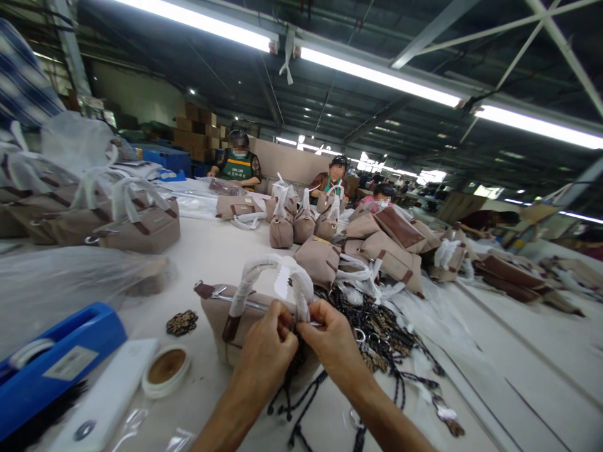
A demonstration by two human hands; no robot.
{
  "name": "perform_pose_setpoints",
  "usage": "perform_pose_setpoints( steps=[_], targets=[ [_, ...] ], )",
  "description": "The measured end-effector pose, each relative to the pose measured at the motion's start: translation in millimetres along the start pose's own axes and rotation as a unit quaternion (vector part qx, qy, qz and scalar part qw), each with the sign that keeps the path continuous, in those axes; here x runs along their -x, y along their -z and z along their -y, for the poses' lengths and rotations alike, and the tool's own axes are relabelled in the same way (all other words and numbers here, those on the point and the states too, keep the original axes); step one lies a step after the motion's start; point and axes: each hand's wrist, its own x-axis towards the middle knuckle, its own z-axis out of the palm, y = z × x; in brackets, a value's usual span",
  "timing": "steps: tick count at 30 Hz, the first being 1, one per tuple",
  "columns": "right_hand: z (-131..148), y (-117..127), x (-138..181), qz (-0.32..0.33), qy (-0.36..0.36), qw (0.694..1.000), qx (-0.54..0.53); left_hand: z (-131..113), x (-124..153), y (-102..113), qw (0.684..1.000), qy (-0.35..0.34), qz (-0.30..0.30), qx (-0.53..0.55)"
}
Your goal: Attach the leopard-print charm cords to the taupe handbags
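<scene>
A beige handbag with brown trim stands on the white table right in front of me. Its handles are wrapped in white paper. My left hand and my right hand meet at the top of the bag, just below the handles. Both are closed in a pinch on something small at the bag's top edge, which I cannot make out. Dark braided cords with leopard-print tags lie under and beside my right hand.
A blue tape dispenser, a tape roll and a loose leopard tag lie at the left. Finished bags and clear plastic are stacked further left, more bags ahead. Three people sit at the table's far end.
</scene>
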Motion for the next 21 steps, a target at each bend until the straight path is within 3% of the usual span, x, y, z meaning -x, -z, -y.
perform_pose_setpoints(
  steps=[9,14,21],
  targets=[
    [-6.6,4.6,-2.8,0.035,0.018,0.999,0.019,-5.8,-6.3,1.8,0.999,0.033,0.013,-0.023],
    [-8.3,7.8,-7.0,0.023,0.007,0.999,0.023,-2.4,-4.2,8.7,0.999,0.001,0.043,-0.013],
    [-8.2,4.9,-6.2,0.014,-0.004,1.0,0.014,6.8,-1.6,12.2,0.997,0.016,0.061,0.039]
  ],
)
